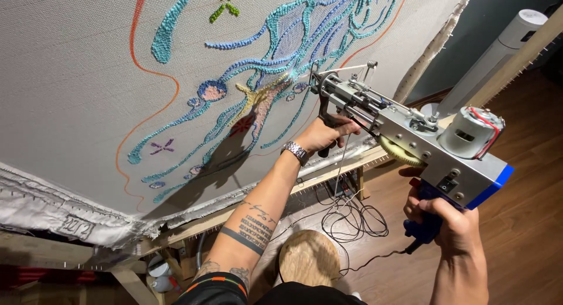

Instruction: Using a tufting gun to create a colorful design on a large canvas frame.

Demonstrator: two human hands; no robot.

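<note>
A grey and blue tufting gun (410, 132) points its needle at a stretched pale cloth (76, 88) bearing a tufted design of blue, teal and yellow yarn (275, 53). My left hand (325, 134), with a metal watch on the wrist, grips the gun's front handle close to the cloth. My right hand (443, 217) holds the blue rear grip below the motor. The needle tip sits near a yellow starfish shape (258, 97).
The cloth is pinned on a wooden frame (193, 226). A round wooden stool (309, 258) stands below, beside tangled black cables (352, 217) on the wood floor. A white tower fan (498, 47) stands at the upper right.
</note>
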